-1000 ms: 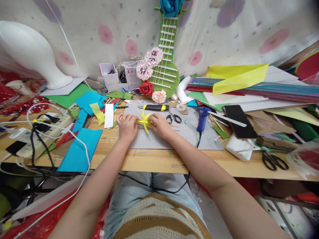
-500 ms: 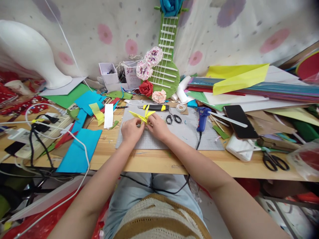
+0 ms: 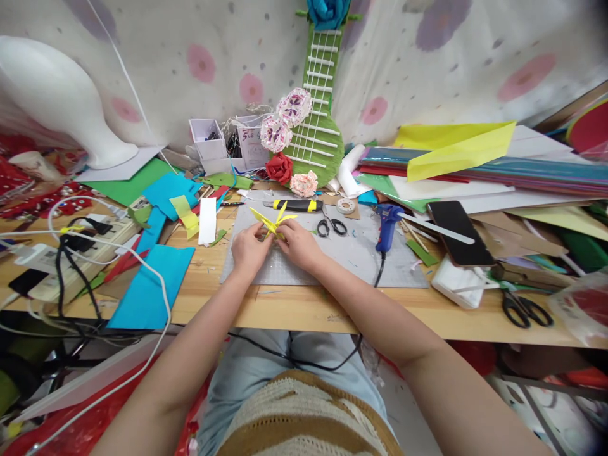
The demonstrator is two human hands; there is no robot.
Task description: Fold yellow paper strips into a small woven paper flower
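Observation:
Between my hands is a yellow paper flower [image 3: 273, 221] with several narrow pointed petals spreading up and outward. My left hand [image 3: 251, 248] pinches it low on the left side, and my right hand [image 3: 300, 242] grips it from the right. The fingertips of both hands nearly meet and hide its base. Both hands are over a grey cutting mat [image 3: 304, 269]. Just beyond them lie a yellow-and-black utility knife [image 3: 299, 205] and small black scissors [image 3: 331, 227].
A blue glue gun [image 3: 388, 227] rests on the mat's right side, its cord running to the table edge. Farther right are a phone [image 3: 460, 233] and larger scissors [image 3: 526, 309]. A green guitar-shaped craft [image 3: 317, 142] stands behind. Blue paper [image 3: 154, 285] and a power strip [image 3: 85, 253] lie left.
The yellow flower has turned and tilted slightly in my fingers, its left petal now pointing more upward. Both hands stay in nearly the same place.

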